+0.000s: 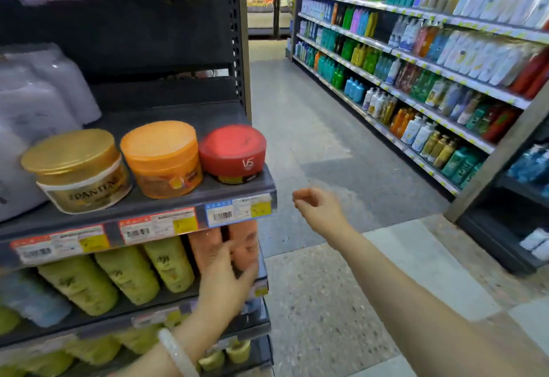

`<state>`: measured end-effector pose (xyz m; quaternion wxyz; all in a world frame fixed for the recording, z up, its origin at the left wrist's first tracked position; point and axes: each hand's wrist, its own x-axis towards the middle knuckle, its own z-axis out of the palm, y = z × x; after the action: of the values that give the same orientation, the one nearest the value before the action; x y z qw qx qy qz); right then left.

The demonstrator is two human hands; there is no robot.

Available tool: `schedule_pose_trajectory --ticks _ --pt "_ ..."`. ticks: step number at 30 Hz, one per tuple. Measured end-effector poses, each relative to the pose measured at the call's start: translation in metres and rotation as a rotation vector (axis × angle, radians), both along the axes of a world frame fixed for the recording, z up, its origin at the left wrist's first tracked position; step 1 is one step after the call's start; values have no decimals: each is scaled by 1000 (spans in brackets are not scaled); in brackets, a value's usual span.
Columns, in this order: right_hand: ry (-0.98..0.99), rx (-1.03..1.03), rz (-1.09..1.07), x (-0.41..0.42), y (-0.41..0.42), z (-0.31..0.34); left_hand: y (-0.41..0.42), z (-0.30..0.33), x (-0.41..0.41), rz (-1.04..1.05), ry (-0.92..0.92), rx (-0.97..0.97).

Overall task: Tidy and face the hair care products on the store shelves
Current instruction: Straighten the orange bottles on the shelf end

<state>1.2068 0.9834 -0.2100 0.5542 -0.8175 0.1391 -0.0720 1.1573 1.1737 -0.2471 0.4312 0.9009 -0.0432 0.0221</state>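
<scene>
Left hand (228, 281) has its grip on the end peach bottle (242, 243), second shelf down, fingers curled across its face. Rigid plastic, probably weighty and slick, best held round the body. Right hand (318, 207) hangs loosely curled, holding nothing. Above: a "PANTENE" jar (80, 171), a "VS" jar (233, 154).

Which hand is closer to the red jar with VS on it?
Right. The right hand hangs loosely curled just beside and below the red jar, off the shelf's end. The left hand is one shelf lower, on an orange bottle.
</scene>
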Motion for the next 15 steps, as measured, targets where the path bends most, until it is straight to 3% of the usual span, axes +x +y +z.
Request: schedule_pose_trajectory --ticks 6,15 --pt "164 -61 401 8 -4 -62 -65 -29 2 353 53 -174" --pt "155 -8 641 22 2 -80 -83 -34 13 513 135 -149"
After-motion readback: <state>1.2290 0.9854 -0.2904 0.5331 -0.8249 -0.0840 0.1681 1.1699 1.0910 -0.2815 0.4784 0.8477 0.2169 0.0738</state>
